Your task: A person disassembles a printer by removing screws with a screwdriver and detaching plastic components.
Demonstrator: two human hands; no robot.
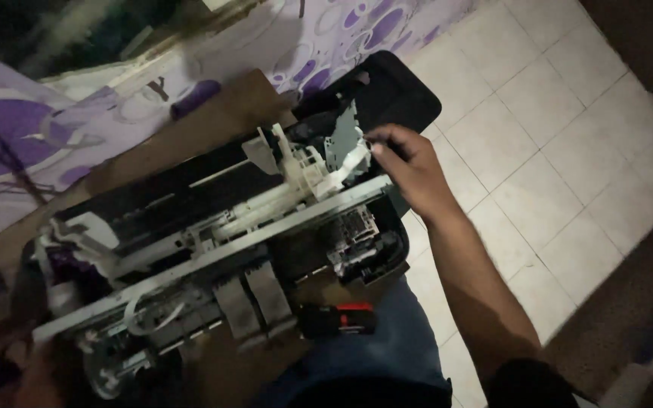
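Note:
A printer with its cover off (213,249) lies across my lap, showing a long metal rail, white plastic parts and black housing. My right hand (410,162) reaches to its far right end, with fingers pinched on a white flat ribbon cable (353,160) beside a grey metal bracket (341,140). My left hand (1,363) is a dark blur at the printer's near left corner, seemingly steadying the frame; its grip is unclear. A small black and red tool (339,319) rests against the printer's near edge above my knee.
A purple and white patterned cloth (77,121) lies beyond the printer, with brown cardboard (190,128) under it. A black lid panel (394,94) sits at the far right end. Pale floor tiles (553,136) stretch to the right. My blue trouser leg (387,355) is below.

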